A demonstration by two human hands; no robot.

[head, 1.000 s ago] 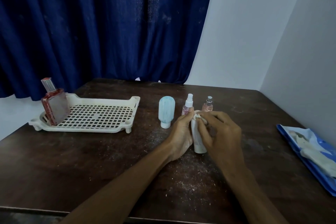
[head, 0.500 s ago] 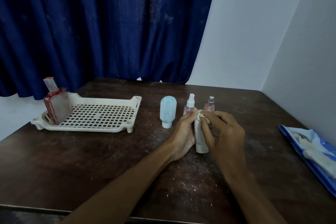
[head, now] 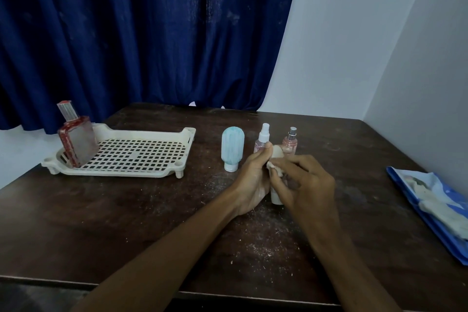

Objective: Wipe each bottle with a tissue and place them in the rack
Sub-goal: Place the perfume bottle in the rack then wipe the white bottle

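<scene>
My left hand (head: 253, 180) grips the upright white bottle (head: 276, 197) on the worktop (head: 126, 223); my right hand (head: 309, 185) pinches a tissue (head: 274, 170) against it.

1. The white bottle (head: 277, 154) was mostly hidden behind the left hand (head: 253, 181) and the right hand (head: 310, 186); only its rounded top and its base showed.
2. Only a small wad of the tissue (head: 274, 169) showed at the right hand's fingertips.
3. The pink spray bottle (head: 262, 140) was hidden low down behind the left hand.
4. The blue packet (head: 430, 201) was cut off at the right edge, its print unreadable.
</scene>
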